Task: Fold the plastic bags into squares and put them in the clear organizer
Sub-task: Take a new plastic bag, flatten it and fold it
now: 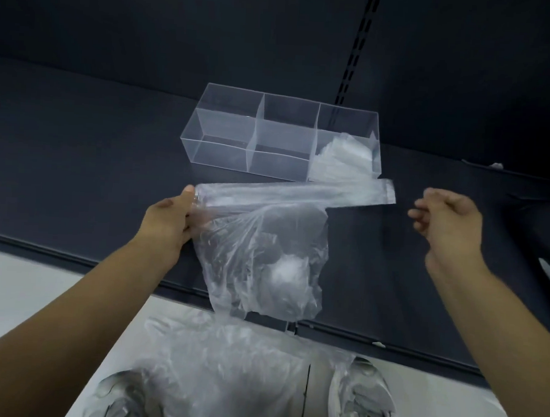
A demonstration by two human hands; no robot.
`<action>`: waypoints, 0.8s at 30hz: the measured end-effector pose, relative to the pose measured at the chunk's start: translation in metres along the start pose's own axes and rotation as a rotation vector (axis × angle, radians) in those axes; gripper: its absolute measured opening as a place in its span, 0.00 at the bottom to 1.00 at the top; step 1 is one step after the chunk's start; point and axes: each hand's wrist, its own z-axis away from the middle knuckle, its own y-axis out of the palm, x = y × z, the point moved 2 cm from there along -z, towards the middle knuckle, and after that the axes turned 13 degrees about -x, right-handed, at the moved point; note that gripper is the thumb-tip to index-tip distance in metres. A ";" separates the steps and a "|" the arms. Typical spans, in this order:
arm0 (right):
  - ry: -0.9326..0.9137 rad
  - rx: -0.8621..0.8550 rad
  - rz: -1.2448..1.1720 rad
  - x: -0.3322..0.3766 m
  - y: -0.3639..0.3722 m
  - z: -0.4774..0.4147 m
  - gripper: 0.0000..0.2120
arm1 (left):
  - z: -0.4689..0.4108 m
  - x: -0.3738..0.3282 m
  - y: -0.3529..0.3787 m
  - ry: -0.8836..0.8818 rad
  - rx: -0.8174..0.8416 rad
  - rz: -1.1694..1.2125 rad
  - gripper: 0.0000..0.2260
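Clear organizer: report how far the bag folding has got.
Done: the clear organizer's right compartment holds folded bags; the other two look empty. In hand: the left hand grips a strip-folded bag and a loose bag; the right hand holds nothing. Left: squaring the strip, the loose bag, and the pile below.
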 end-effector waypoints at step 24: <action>0.019 0.204 0.093 -0.067 -0.046 0.051 0.06 | 0.075 0.070 -0.065 -0.256 0.222 -0.032 0.14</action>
